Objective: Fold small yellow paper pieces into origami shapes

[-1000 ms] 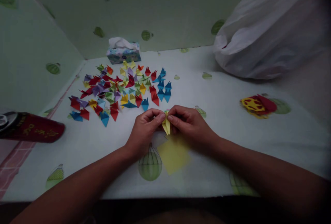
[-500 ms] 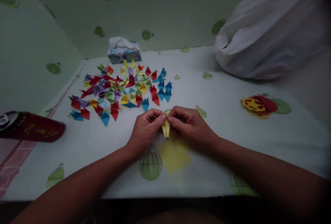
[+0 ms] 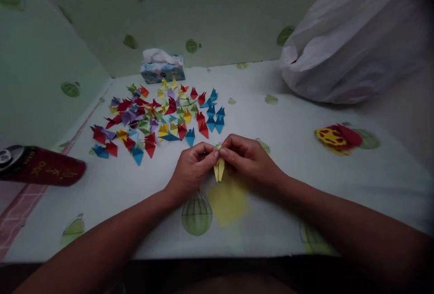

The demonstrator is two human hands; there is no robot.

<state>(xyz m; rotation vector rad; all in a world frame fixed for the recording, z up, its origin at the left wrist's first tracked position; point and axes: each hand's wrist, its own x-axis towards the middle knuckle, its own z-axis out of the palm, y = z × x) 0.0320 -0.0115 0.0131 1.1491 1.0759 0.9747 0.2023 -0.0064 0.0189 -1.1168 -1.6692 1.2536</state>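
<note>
Between both hands is a folded piece of yellow origami paper (image 3: 219,170), its two narrow points hanging down. My left hand (image 3: 191,167) pinches its upper left side between thumb and curled fingers. My right hand (image 3: 249,158) grips the upper right side, thumb tip almost meeting the left thumb. The fingers cover the top of the folded paper. Below the hands a flat yellow paper square (image 3: 228,203) lies on the table. Beyond them several folded paper cranes (image 3: 149,117) in red, blue, yellow, green and purple are spread out.
A tissue box (image 3: 162,68) stands against the back wall behind the cranes. At the left edge is a dark red drink can (image 3: 44,166). A large white plastic bag (image 3: 346,54) bulges at the back right, with yellow and red cut-out pieces (image 3: 337,139) in front of it.
My right hand has risen slightly at the knuckles, its thumb edging toward the left thumb. The yellow folded paper stays held between both hands, covered a little more at the top.
</note>
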